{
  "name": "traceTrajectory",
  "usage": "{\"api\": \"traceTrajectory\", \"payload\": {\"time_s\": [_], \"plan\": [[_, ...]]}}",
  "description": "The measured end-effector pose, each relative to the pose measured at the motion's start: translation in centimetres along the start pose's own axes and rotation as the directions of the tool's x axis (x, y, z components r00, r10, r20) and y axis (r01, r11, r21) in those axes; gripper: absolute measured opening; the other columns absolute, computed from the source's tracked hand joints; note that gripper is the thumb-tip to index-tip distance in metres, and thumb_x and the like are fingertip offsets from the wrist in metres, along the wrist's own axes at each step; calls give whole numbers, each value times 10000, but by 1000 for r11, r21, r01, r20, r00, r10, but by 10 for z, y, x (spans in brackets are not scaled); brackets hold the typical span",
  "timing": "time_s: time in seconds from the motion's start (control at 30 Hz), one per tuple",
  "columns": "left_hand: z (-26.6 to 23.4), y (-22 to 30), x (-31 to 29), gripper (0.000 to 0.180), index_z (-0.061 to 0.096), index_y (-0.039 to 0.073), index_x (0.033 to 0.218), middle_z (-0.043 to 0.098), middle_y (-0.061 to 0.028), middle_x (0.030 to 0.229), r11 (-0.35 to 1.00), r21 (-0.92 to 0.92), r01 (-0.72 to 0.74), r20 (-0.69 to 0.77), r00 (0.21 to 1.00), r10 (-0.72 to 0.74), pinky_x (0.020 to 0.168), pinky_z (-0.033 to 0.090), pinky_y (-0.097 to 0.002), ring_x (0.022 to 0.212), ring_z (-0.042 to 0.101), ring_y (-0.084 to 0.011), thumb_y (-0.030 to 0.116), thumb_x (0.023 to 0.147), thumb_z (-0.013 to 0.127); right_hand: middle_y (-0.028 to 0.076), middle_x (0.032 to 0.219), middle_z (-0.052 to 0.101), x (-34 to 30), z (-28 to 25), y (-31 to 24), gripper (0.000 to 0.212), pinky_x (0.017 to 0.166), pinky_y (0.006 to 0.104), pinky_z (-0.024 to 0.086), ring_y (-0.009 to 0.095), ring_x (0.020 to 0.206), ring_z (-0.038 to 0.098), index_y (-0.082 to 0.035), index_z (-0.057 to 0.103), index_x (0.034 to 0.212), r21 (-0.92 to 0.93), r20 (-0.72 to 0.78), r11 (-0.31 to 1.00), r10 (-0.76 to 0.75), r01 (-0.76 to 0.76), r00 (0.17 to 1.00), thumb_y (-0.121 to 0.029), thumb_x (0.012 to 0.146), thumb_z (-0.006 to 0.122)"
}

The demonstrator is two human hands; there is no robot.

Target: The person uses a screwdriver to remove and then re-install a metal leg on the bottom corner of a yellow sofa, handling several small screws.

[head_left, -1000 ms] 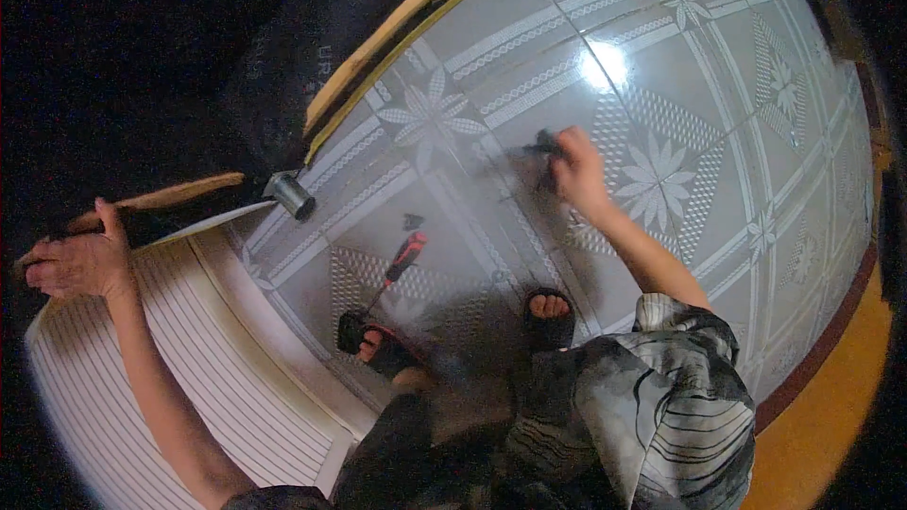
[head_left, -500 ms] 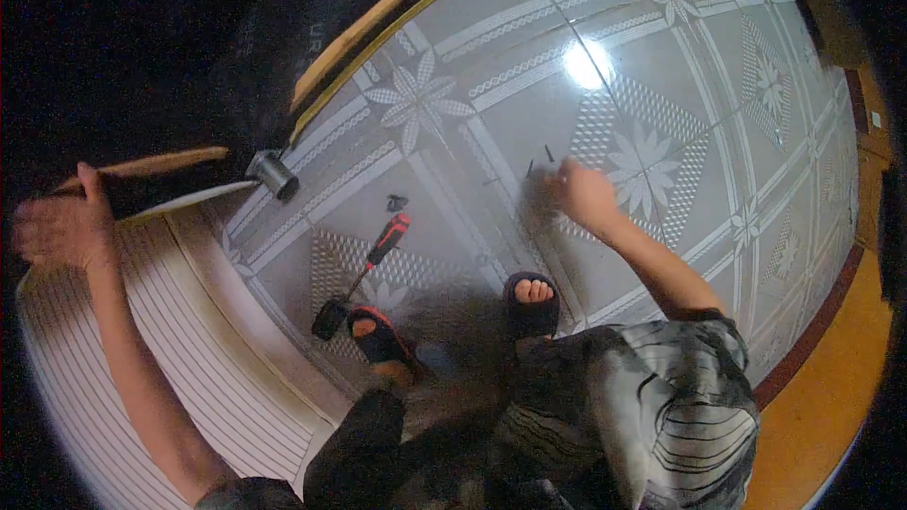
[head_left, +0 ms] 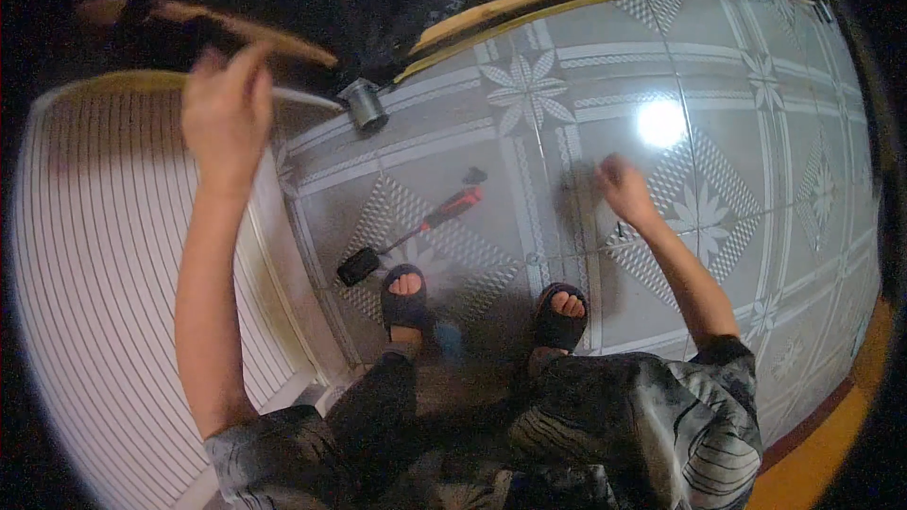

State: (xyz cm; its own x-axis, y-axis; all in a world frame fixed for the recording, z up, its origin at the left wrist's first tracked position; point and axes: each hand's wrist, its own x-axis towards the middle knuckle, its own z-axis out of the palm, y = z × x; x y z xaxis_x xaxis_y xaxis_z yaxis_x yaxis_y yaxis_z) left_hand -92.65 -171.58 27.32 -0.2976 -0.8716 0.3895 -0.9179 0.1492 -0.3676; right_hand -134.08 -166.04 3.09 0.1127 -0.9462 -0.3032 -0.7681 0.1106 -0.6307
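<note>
My left hand is raised beside the wooden edge strip of a dark, fabric-covered piece of furniture. Its fingers are loosely spread and somewhat blurred, with nothing visible in them. Over the tiled floor to the right, my right hand has its fingers curled together. What it holds, if anything, is too blurred to make out. Between my hands a rubber mallet with a black head and red-and-black handle lies on the floor. A small dark piece lies just beyond the handle's end.
A silver cylindrical furniture leg sticks out at the dark furniture's corner. The striped pale panel fills the left side. My sandalled feet stand near the mallet head. Patterned tile floor spreads to the right.
The view has swung to the left. My left hand has come off the far left, its fingers now pointing up and less flat. My right hand stays low over the tiles, fingers still curled.
</note>
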Motion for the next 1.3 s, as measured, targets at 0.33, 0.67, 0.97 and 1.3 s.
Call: {"api": "traceTrajectory", "payload": {"time_s": [0.33, 0.67, 0.97, 1.3], "plan": [[45, 120, -171, 331, 524, -27, 1046, 600, -108, 928, -467, -151, 871, 931, 284, 229, 694, 492, -308, 781, 597, -204, 241, 852, 503, 182, 752, 581, -34, 92, -205, 234, 627, 422, 441, 346, 720, 566, -42, 517, 888, 244, 403, 847, -532, 473, 745, -257, 798, 525], [110, 72, -241, 298, 522, 27, 951, 533, -51, 730, -676, -19, 737, 966, 187, 178, 600, 464, -284, 649, 543, -163, 310, 867, 484, 134, 744, 566, 4, 93, -116, 178, 608, 416, 442, 322, 700, 559, -66, 549, 858, -91, 384, 882, -397, 462, 834, -215, 762, 547], [158, 72, -264, 199, 514, -7, 993, 550, -84, 807, -679, 153, 718, 906, 171, 386, 688, 483, -320, 724, 556, -191, 124, 847, 476, 116, 1053, 480, -105, 102, 9, 294, 624, 393, 478, 289, 829, 554, -72, 481, 1024, -376, 484, 848, -165, 374, 859, -171, 747, 492], [230, 56, -191, 157, 539, 55, 904, 535, -29, 736, -896, 45, 442, 909, 354, 220, 621, 461, -318, 638, 523, -152, 193, 837, 505, 126, 982, 463, -104, 117, -36, 233, 682, 392, 443, 318, 818, 520, -49, 465, 961, -354, 498, 797, -283, 490, 819, -123, 740, 485]]}}
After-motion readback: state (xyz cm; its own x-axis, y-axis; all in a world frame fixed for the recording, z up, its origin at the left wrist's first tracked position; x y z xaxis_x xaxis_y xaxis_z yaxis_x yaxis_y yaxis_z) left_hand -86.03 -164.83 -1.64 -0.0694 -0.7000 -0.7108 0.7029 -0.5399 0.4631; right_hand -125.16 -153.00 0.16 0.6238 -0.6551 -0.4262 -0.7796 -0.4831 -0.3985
